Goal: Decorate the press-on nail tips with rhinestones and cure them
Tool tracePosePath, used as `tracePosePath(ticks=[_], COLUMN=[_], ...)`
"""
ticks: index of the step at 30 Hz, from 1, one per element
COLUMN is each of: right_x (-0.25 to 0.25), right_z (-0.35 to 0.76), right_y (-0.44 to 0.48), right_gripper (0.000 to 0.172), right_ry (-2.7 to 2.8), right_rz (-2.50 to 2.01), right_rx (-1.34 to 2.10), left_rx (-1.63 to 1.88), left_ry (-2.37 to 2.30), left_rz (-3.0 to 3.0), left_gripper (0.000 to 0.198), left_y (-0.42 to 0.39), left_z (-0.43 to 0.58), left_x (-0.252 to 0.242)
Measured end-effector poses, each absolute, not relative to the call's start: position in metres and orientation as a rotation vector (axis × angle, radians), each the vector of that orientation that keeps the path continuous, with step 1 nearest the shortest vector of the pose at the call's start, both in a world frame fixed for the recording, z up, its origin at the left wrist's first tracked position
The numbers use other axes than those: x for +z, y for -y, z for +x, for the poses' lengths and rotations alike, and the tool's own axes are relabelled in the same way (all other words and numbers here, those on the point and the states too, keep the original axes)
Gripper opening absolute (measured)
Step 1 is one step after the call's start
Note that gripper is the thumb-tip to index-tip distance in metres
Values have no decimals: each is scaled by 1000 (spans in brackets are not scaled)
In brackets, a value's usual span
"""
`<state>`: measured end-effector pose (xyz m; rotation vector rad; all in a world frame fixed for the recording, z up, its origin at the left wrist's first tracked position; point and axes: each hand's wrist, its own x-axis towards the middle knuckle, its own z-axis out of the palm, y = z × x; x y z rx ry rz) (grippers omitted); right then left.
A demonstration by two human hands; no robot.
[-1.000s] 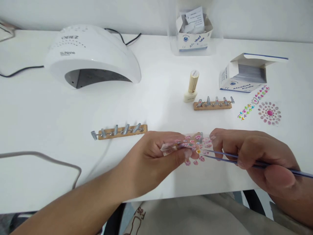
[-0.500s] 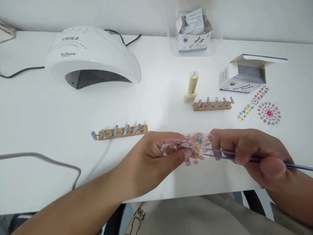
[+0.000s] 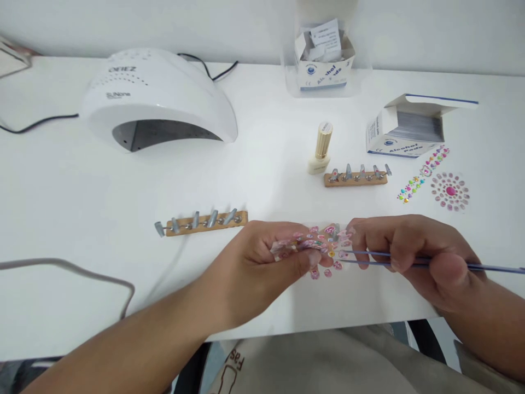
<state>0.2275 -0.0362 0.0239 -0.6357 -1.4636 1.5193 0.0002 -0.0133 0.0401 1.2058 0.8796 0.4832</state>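
Observation:
Between the thumb and fingers of my left hand (image 3: 254,268) is a clear sheet of pink gem stickers (image 3: 328,232), bent and held above the table. My right hand (image 3: 418,257) is closed around thin purple tweezers (image 3: 377,260). Their tips reach the sheet beside a small yellow-centred sticker (image 3: 331,254); whether they grip it I cannot tell. Behind the sheet a greyish piece partly shows through. A wooden stand (image 3: 205,224) with grey false nails lies left of my hands. Farther back, a second nail stand (image 3: 356,179) bears grey nails with reddish decorations.
A white nail lamp (image 3: 164,98) stands at the back left. A polish bottle (image 3: 320,156) is behind the second stand. Two alcohol pad boxes, one open-lidded (image 3: 404,131) and one in a clear tray (image 3: 324,71), stand behind. Gem stickers (image 3: 451,191) lie right; a grey cable (image 3: 82,271) runs left.
The right hand and tweezers have shifted slightly left, and the tweezers look a little more level. The left hand and sticker sheet stay nearly still. The whole view has tilted slightly.

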Motion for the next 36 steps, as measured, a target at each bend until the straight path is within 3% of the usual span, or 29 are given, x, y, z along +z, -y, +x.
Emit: tracePosePath(ticks=[20, 32, 36], right_x=[17, 9, 10], right_z=[227, 228, 229], right_y=[31, 28, 30], right_gripper=[37, 26, 33], right_ry=[1415, 1687, 1732], right_rz=[-614, -460, -427], right_rx=[1445, 1104, 1044], left_rx=[494, 410, 396], left_ry=[-872, -953, -1045], left_rz=[1173, 1209, 1275], left_gripper=[16, 19, 18], left_y=[12, 11, 11], left_z=[1, 5, 4], left_x=[41, 44, 43])
